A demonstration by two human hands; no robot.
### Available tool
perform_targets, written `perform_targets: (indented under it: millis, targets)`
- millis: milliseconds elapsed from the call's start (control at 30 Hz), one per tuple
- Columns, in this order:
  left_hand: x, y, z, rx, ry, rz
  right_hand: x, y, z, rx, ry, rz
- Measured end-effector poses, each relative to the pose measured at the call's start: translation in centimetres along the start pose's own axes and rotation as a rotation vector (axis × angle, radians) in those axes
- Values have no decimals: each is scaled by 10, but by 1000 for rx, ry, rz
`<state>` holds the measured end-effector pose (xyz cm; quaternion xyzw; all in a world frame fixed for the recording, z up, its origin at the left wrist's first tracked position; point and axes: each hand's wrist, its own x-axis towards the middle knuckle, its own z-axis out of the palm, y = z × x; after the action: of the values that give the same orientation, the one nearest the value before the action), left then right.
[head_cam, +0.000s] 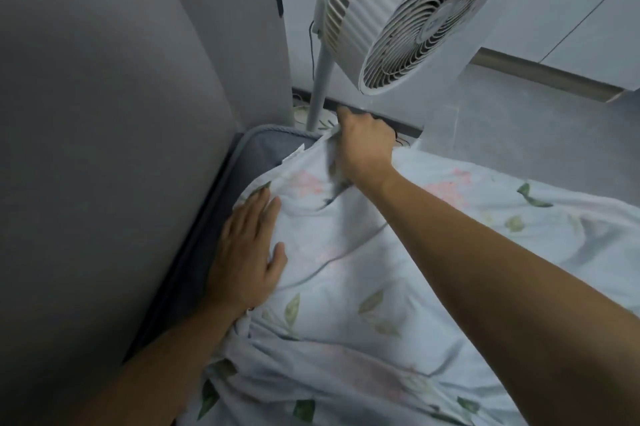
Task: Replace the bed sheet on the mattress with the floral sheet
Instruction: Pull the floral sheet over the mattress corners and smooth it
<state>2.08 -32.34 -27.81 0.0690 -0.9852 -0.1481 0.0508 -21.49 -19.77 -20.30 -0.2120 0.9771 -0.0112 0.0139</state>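
Two hands on floral sheet (pixel 346 269): right hand (pixel 363 145) pinches sheet edge at mattress (pixel 263 145) corner, fingers curled; left hand (pixel 247 252) flat, fingers straight; wall (pixel 104 113) tight alongside; pedestal fan (pixel 408 9) crowds corner.

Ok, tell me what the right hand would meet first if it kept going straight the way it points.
Probably the dark baseboard just beyond the right hand, which grips the floral sheet at the mattress corner. Depth is unclear.

The right hand (pixel 363 145) grips the floral sheet (pixel 346 287) at the mattress (pixel 266 145) corner under a white fan (pixel 408 9), while the left hand (pixel 246 252) presses it flat.
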Motion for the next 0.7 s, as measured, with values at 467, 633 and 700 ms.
perform_targets:
  millis: [467, 633, 700]
  targets:
    - [1, -4, 4, -88, -53, -47, 30, -47, 42, 422, -4, -109]
    - [2, -2, 2, -82, -43, -48, -16, -45, 68, 307, 97, -303]
    - [1, -3, 3, -69, -43, -54, -3, -49, 70, 269, 57, -316]
